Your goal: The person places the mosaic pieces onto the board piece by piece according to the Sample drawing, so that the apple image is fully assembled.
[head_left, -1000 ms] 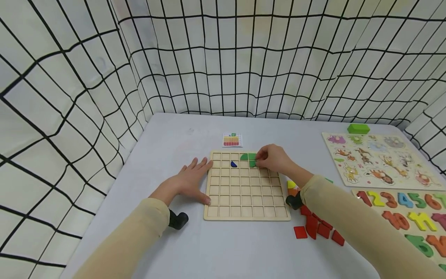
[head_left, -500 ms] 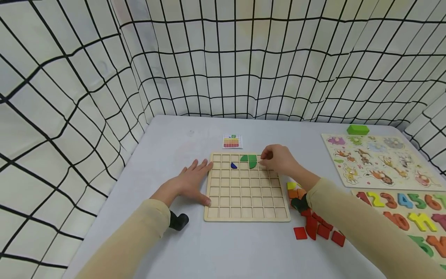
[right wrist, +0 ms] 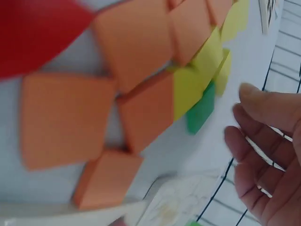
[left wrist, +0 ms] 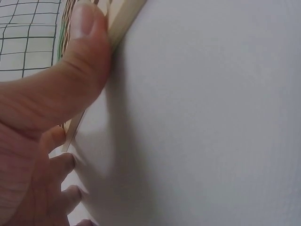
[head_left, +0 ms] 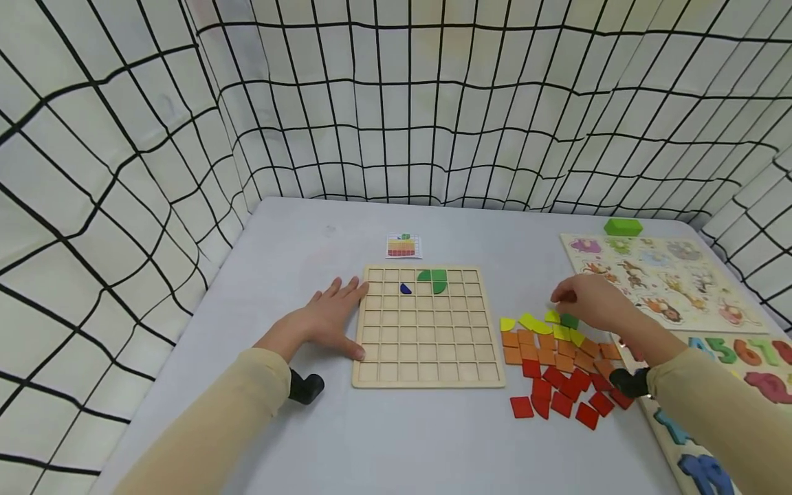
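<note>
My left hand point(head_left: 322, 322) lies spread at the left edge of a wooden grid board point(head_left: 430, 335), its thumb and fingers touching the frame. In the left wrist view, the thumb point(left wrist: 89, 56) presses against the board's edge. Several green pieces point(head_left: 438, 276) and a dark blue piece point(head_left: 405, 289) sit in cells near the top. My right hand point(head_left: 590, 302) hovers with loosely bent fingers over the far side of the loose pieces, close to a green piece point(head_left: 569, 321). In the right wrist view, a gap separates the fingers from that green piece point(right wrist: 201, 110); they hold nothing.
Yellow pieces point(head_left: 535, 324), orange pieces point(head_left: 546, 357) and red pieces point(head_left: 562, 404) lie right of the board. A small pattern card point(head_left: 404, 246) lies behind it. Farther right are an animal puzzle point(head_left: 699, 313), a number puzzle point(head_left: 665, 440) and a green block point(head_left: 623, 227). Black netting surrounds the table.
My right hand has left the board's upper right, where green pieces now lie uncovered, and moved right to the loose pieces. My left hand stays at the board's edge.
</note>
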The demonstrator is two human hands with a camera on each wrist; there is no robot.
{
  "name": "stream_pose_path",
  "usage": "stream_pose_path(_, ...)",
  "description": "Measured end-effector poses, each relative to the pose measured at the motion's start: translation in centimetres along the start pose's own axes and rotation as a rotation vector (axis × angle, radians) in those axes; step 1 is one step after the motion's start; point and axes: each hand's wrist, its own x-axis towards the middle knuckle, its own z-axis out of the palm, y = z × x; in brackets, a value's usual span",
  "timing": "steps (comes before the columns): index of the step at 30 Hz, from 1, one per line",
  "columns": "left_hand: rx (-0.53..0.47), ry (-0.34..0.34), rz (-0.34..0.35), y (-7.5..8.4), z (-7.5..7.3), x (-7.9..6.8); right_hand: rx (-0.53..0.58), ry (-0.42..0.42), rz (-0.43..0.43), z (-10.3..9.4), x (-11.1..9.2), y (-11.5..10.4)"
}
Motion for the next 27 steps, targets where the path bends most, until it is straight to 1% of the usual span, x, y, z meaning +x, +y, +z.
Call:
stream_pose_path(3,0.004,0.000,0.001,0.0,-0.1,-0.1,-0.008,-0.039,0.026,0.1,-0.8,0.9)
stream_pose_path(6,0.012,0.007,0.002,0.0,-0.2,-0.1,-0.007,-0.051,0.034,0.2,-1.1,1.3)
stream_pose_path(11,0.008,0.013,0.000,0.1,-0.3,-0.3,0.005,-0.027,0.039,0.5,-1.2,1.4)
stream_pose_path(15,0.010,0.010,0.009,0.3,-0.4,-0.4,0.031,0.010,0.033,0.0,-1.3,1.2)
stream_pose_path(18,0.014,0.009,0.014,0.2,-0.4,-0.5,0.050,0.049,0.005,-0.6,-0.7,0.0)
stream_pose_path(21,0.011,0.010,0.015,0.1,-0.5,-0.6,0.084,0.093,-0.032,-0.5,0.7,-2.2)
stream_pose_path(23,0.008,0.011,0.017,0.1,-0.4,-0.7,0.106,0.120,-0.079,0.1,1.9,-4.0)
stream_pose_path(27,-0.004,0.010,0.023,0.2,-0.2,-0.7,0.168,0.128,-0.164,1.8,4.4,-7.7)
